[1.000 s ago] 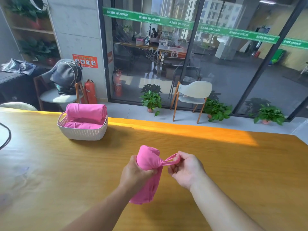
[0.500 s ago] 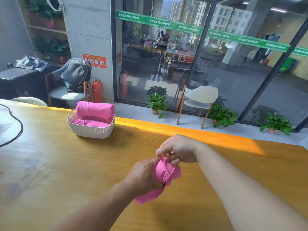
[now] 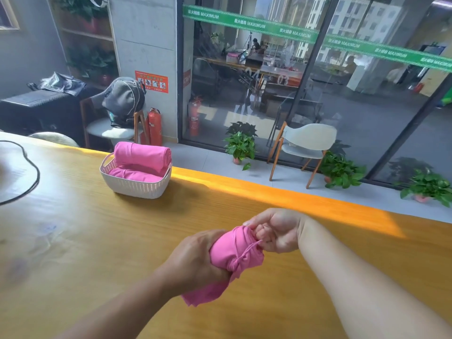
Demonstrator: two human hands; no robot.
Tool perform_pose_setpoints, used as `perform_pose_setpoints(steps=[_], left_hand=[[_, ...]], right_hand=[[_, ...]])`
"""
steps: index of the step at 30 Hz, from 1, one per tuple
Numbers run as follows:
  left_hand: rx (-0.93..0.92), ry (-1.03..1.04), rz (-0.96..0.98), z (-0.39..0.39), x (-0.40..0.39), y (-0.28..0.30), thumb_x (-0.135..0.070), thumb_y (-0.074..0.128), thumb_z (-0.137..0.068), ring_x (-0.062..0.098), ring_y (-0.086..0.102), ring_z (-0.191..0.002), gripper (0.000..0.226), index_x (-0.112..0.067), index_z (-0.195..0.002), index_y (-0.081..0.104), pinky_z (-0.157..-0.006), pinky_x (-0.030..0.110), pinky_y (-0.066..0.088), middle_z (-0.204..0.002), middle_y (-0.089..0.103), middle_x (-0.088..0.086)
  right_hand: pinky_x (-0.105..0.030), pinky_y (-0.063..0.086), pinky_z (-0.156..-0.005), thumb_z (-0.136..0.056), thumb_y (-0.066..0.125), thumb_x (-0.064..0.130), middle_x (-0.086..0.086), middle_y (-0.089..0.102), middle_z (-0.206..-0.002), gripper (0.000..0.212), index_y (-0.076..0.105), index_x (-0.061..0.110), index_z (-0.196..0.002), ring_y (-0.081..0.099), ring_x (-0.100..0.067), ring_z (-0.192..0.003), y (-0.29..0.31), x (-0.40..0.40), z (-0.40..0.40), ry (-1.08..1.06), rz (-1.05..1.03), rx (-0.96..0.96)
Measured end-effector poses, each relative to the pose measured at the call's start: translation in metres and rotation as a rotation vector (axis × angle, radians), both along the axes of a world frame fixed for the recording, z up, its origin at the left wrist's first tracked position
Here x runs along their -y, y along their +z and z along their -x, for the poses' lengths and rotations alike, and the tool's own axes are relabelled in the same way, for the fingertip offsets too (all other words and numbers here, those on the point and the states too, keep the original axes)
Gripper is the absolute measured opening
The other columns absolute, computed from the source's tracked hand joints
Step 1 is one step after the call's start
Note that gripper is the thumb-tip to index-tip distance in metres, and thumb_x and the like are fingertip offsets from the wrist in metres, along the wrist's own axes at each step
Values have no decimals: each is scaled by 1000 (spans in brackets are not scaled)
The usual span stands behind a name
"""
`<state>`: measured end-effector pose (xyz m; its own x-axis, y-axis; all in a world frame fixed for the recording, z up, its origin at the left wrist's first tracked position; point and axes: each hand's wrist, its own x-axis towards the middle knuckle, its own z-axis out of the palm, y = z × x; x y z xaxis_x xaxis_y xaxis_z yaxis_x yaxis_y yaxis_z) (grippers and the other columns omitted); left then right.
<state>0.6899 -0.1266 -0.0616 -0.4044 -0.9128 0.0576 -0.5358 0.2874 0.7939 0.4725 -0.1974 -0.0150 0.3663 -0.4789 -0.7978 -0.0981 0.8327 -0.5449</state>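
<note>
While my left grip wraps the pink roll, its axis tilting up-right, my right grip pinches the strap at its upper end.

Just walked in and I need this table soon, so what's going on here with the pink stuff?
A person is bundling a rolled pink cloth just above the wooden table. The left hand grips it around the middle, and the right hand pinches a thin pink strap at its upper end, apparently to tie it off. Farther back, a white basket holds more pink cloth with another pink roll on top.
</note>
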Motion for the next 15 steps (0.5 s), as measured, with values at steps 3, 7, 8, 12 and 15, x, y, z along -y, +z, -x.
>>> perform_pose_setpoints(steps=[3, 7, 8, 12, 15], left_hand=[[-79, 21, -165, 3, 5, -1, -18, 79, -58, -3, 60, -70, 46, -41, -96, 64, -59, 11, 46, -81, 67, -25], [-225, 85, -316, 7, 15, -12, -13, 84, -60, 4, 63, -70, 42, -32, -94, 67, -66, 25, 55, -81, 71, -9], [-256, 90, -347, 8, 16, -15, -13, 85, -61, 6, 65, -73, 43, -31, -97, 68, -69, 28, 57, -85, 73, -5], [-484, 193, -489, 16, 19, -21, -12, 87, -61, 18, 69, -81, 47, -20, -103, 69, -79, 39, 59, -92, 74, 8], [-668, 253, -597, 21, 25, -25, -17, 87, -59, 25, 69, -84, 45, -16, -100, 70, -80, 41, 58, -94, 73, 13]], right_hand=[[-22, 50, -40, -81, 60, 3, 5, 46, -44, 11, 59, 8, -71, 51, -4, -35, -13, 0, 6, -110, -88, 141], [-21, 49, -37, -79, 61, 1, 6, 43, -42, 21, 51, 10, -63, 48, -4, -33, -28, 1, 11, -277, -83, 241], [-22, 50, -37, -79, 62, 2, 6, 43, -42, 23, 49, 11, -62, 47, -4, -34, -32, 1, 12, -312, -76, 256], [-20, 45, -42, -83, 66, 5, 4, 42, -49, 19, 56, 5, -67, 37, -4, -32, -50, -11, 6, -463, -109, 404], [-20, 40, -43, -86, 64, 8, 2, 40, -54, 17, 64, -4, -73, 27, -5, -32, -62, -16, -7, -626, -104, 487]])
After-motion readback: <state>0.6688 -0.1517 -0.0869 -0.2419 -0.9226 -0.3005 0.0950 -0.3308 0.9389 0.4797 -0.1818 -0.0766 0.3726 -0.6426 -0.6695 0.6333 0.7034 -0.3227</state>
